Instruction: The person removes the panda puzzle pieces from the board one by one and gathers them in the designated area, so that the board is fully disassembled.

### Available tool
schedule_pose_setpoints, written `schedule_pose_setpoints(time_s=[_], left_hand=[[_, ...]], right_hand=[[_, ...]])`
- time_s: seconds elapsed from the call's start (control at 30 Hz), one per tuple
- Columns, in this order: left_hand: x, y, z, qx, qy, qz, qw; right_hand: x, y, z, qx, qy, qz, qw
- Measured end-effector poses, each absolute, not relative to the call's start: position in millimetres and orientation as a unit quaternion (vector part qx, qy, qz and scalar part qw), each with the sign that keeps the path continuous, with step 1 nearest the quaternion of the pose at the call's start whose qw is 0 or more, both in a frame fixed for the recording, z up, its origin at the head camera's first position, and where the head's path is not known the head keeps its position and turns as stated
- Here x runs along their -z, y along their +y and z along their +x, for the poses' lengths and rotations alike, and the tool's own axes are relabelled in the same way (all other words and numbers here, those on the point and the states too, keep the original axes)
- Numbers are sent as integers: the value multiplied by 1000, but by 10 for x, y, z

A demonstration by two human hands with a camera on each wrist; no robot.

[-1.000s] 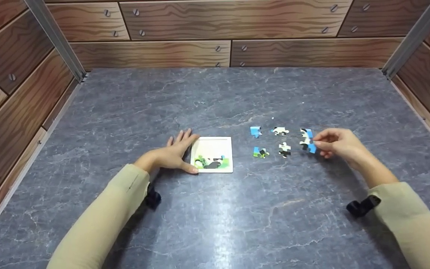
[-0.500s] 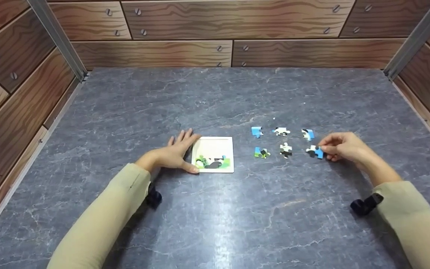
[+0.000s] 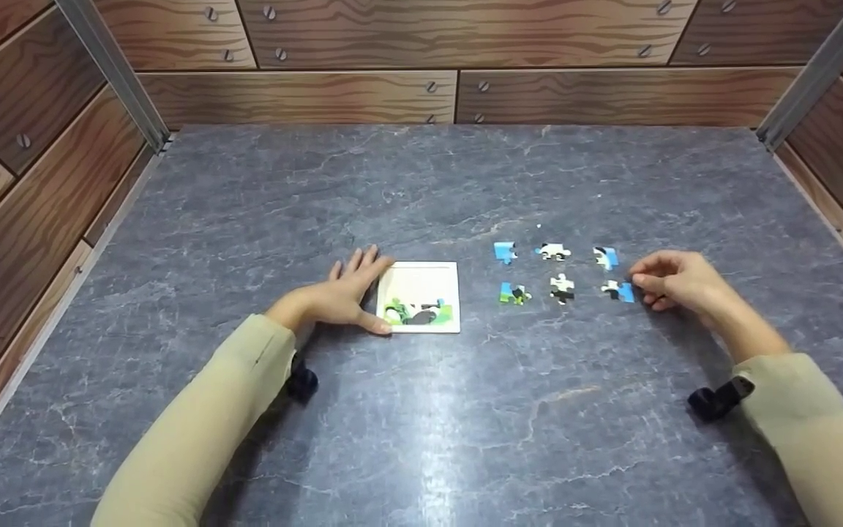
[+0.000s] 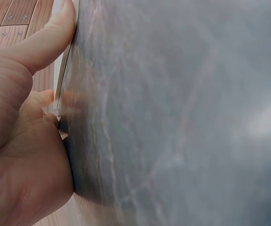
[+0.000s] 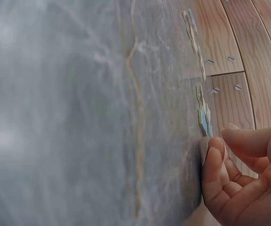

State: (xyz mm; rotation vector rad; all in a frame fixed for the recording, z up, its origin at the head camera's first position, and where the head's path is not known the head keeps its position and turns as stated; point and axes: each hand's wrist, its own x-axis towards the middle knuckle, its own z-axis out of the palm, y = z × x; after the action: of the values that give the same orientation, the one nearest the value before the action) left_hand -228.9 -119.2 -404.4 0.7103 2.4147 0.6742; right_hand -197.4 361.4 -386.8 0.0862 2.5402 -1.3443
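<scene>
My left hand (image 3: 337,298) lies with fingers spread along the left side of a square puzzle tray (image 3: 421,275). Its index finger touches the top left corner and its thumb (image 4: 51,37) the bottom left one. Joined green, black and white pieces fill the tray's lower part. Right of it, loose jigsaw pieces lie in two rows. My right hand (image 3: 674,282) is beside the blue, black and white jigsaw piece (image 3: 617,291) at the near right. Nothing shows between its bent fingers; in the right wrist view the thumb (image 5: 243,140) stands apart from the fingertips.
Other loose pieces are a blue corner piece (image 3: 504,252), a white one (image 3: 553,252), a blue-and-white one (image 3: 605,258), a green-and-blue one (image 3: 515,293) and a white-and-black one (image 3: 561,288). Wood-patterned walls (image 3: 348,95) border the grey marbled table (image 3: 304,197).
My right hand has drawn the lower right piece away from the one above it, to the right and nearer, then released it. The left hand has stayed at the tray.
</scene>
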Motion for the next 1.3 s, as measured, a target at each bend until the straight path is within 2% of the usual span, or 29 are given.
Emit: schedule_pose_setpoints(time_s=[0.23, 1.3], left_hand=[[4041, -1200, -2291, -252, 892, 263, 268], [4036, -1186, -2293, -254, 892, 259, 271]], right_hand=[[3837, 3485, -1911, 501, 857, 28, 119], [3863, 2379, -1920, 568, 805, -54, 165]])
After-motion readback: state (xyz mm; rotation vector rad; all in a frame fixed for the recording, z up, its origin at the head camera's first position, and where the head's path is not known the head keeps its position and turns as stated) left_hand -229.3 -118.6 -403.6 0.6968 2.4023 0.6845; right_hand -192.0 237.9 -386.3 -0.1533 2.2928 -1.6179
